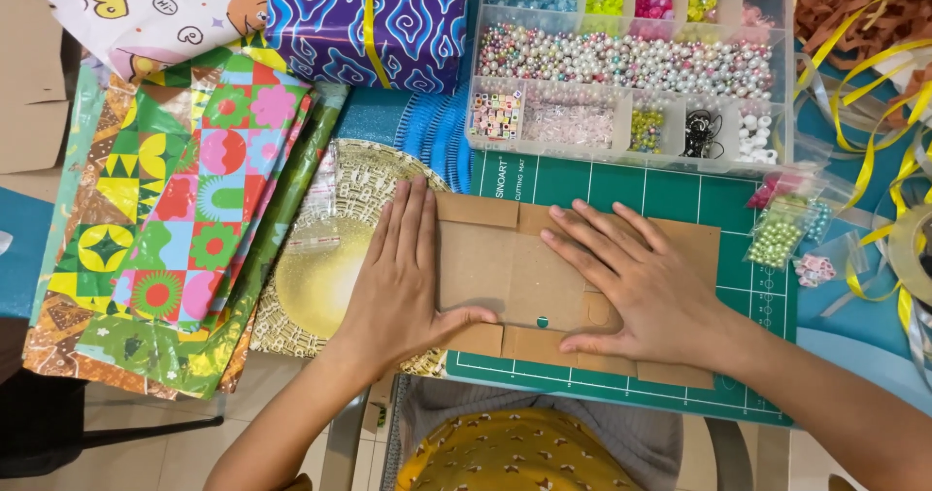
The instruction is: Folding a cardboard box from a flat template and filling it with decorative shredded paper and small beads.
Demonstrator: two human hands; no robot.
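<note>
On the green cutting mat [621,185], a flattened brown cardboard box [529,278] lay under both hands. The left hand [403,278] pressed flat, fingers together, thumb hooked over the near edge; the right hand [636,287] lay spread across the middle. The flaps seemed folded in, though nothing looked taped or wrapped yet. Patterned wrapping paper [194,210] waited beside.

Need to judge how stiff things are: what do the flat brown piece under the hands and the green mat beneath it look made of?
Flat brown piece: looks like thin cardboard, matte, with fold lines and flaps. Green mat: likely vinyl or rubber, smooth, printed with a white grid.
</note>
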